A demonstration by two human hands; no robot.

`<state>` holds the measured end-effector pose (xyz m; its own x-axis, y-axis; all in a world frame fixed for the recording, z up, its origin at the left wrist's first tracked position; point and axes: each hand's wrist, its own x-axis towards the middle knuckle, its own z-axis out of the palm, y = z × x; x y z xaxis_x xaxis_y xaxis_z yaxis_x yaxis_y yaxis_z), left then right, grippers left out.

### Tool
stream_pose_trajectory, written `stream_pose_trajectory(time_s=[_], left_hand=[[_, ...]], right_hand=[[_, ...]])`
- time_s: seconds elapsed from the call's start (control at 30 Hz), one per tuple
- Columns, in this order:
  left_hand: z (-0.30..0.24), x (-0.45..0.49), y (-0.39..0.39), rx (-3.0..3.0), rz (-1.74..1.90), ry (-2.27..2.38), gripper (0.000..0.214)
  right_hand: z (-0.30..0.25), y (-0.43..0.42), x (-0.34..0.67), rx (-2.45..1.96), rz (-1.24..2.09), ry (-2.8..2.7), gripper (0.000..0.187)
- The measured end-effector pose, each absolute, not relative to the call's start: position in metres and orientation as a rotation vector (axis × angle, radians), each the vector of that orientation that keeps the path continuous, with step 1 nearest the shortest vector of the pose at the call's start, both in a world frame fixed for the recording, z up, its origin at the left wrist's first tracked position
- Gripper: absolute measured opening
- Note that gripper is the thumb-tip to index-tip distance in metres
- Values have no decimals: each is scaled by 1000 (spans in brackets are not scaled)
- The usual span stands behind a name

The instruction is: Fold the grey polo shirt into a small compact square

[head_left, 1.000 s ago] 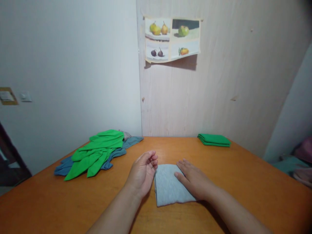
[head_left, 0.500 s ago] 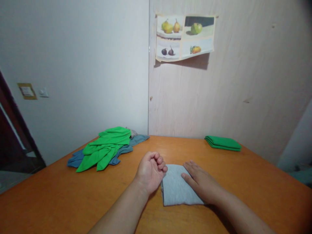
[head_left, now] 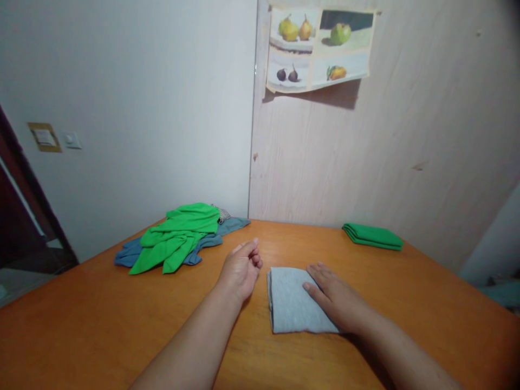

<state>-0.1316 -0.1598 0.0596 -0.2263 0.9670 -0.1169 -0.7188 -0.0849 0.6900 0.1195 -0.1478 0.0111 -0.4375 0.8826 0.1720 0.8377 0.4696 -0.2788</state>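
A folded grey cloth [head_left: 289, 300] lies on the orange wooden table [head_left: 122, 325] in front of me. My right hand [head_left: 335, 298] rests flat on its right half, fingers stretched out. My left hand [head_left: 240, 269] hovers just left of the cloth with its fingers loosely curled, holding nothing and not touching the cloth.
A heap of unfolded green and blue garments [head_left: 179, 241] lies at the far left of the table. A folded green cloth [head_left: 372, 236] sits at the far right by the wooden wall panel. A fruit poster [head_left: 320, 49] hangs above. A dark doorway is at the left.
My left hand has drawn away from the grey cloth's left edge, leaving a gap. My right hand stays flat on the cloth. The view has shifted slightly left and up.
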Motion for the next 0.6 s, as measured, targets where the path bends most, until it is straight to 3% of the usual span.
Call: stream_pose_trajectory(time_s=[0.6], left_hand=[[34,-141,-141,826,1699,1245,21]], right_hand=[[18,-138,131,-1431,230,-2141,67]])
